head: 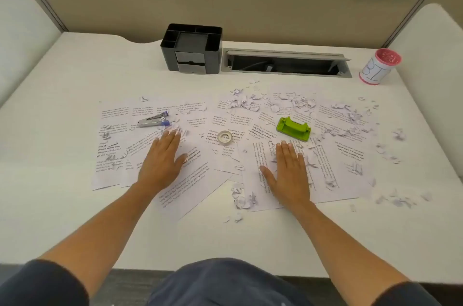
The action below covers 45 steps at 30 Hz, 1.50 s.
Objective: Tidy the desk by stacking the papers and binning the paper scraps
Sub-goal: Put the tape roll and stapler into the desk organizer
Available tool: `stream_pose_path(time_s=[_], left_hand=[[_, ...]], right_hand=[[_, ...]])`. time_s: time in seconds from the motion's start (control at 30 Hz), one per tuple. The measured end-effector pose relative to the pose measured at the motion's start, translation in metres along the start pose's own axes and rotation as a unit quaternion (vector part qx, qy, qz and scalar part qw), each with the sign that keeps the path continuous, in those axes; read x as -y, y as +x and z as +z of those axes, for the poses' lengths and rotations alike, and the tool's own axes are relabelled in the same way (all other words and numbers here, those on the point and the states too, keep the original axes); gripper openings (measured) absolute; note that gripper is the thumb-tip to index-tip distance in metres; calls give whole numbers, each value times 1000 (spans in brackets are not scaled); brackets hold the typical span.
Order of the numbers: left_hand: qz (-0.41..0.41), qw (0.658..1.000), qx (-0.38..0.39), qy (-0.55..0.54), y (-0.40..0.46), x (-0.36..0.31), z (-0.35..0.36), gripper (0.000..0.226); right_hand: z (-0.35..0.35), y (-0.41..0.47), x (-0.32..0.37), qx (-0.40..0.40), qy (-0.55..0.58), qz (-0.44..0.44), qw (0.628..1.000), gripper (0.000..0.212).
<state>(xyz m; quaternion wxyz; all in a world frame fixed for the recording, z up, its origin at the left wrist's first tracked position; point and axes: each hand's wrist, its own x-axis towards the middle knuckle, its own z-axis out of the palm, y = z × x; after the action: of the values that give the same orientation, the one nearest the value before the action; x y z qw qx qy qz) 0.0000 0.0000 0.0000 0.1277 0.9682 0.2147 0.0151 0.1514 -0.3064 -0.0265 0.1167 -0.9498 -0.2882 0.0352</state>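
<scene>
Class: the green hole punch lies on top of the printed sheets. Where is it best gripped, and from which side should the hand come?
Grip the green hole punch across its raised middle body, thumb on the near long side, fingers on the far side. Come from above with the right hand, which rests flat just in front of it. It probably lifts straight off the papers.

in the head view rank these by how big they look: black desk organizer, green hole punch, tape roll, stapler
Largest to smallest as they appear:
1. black desk organizer
2. green hole punch and stapler, which look about alike, so I won't rank them
3. tape roll
</scene>
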Motion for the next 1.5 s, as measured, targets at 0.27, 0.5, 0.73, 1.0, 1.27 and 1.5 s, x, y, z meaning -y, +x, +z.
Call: stream_pose_path(time_s=[0.27, 0.5, 0.73, 1.0, 1.27, 1.5], left_hand=[[-31, 998, 9, 45, 48, 23, -11, 65], [-60, 998, 22, 24, 86, 42, -21, 66], [-79, 993, 62, 57, 106, 51, -37, 48], [-103, 993, 51, 41, 113, 54, -42, 38], [-138, 979, -15, -147, 132, 54, -67, 28], [-123, 945, -93, -289, 162, 51, -101, 32]], right_hand=[[-2, 28, 9, 22, 20, -29, 999, 75], [-3, 60, 23, 19, 44, -44, 998, 71], [1, 88, 31, 39, 91, -57, 993, 55], [22, 99, 34, 43, 35, -68, 996, 67], [29, 97, 33, 25, 16, -68, 997, 69], [35, 100, 31, 2, 0, -68, 998, 62]])
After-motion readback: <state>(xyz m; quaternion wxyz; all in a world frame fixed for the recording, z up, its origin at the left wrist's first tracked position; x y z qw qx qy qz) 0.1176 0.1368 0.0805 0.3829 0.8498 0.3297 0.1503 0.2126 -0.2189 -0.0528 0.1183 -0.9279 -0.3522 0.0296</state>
